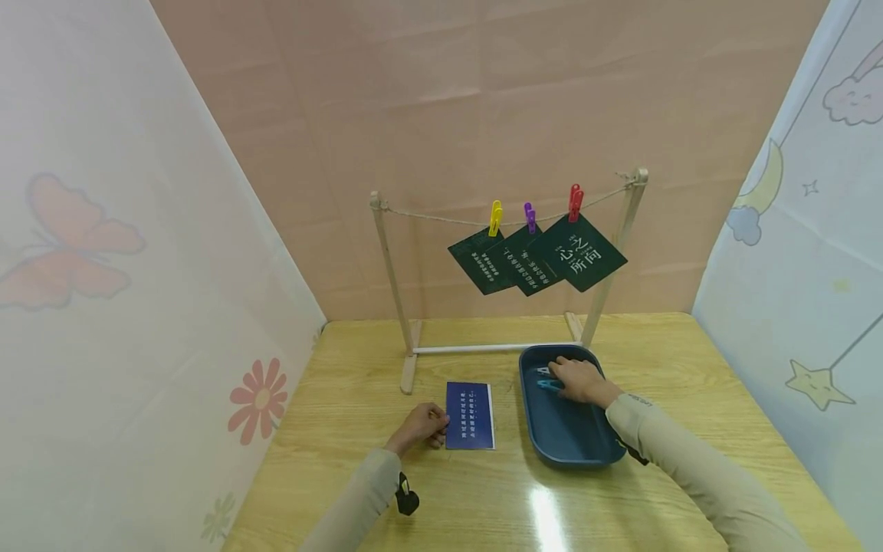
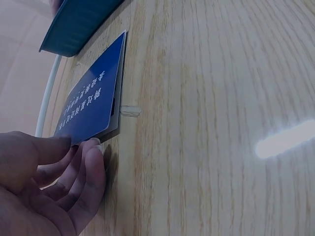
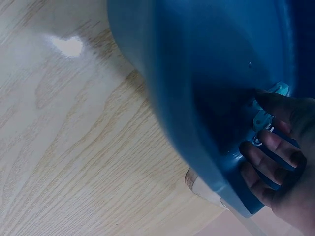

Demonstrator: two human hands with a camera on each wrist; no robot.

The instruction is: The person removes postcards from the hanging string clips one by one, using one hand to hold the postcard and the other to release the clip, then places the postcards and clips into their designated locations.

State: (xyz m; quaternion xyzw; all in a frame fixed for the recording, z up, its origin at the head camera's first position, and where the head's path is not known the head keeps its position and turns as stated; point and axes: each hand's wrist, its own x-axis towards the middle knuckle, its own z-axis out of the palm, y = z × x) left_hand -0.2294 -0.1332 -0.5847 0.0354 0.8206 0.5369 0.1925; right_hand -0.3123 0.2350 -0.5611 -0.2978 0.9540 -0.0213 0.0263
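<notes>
A dark blue card (image 1: 467, 415) with white writing lies on the table, its near edge raised in the left wrist view. My left hand (image 1: 425, 424) pinches its left edge, with the thumb (image 2: 53, 149) on top and fingers underneath. A grey-white layer shows below the blue face. My right hand (image 1: 578, 379) reaches into the deep blue tray (image 1: 576, 460). Its thumb lies across a teal clothespin (image 3: 261, 119), the other fingers apart and slightly bent. Close to those fingertips is a white clothespin (image 1: 543, 371). Part of the pegs is hidden by the hand.
Behind the tray stands a wooden frame (image 1: 391, 268) with a string. Three dark green cards (image 1: 579, 253) hang there from a yellow clothespin (image 1: 495, 219), a purple clothespin (image 1: 530, 218) and a red clothespin (image 1: 576, 204). A white bar (image 1: 476, 349) joins the frame's feet.
</notes>
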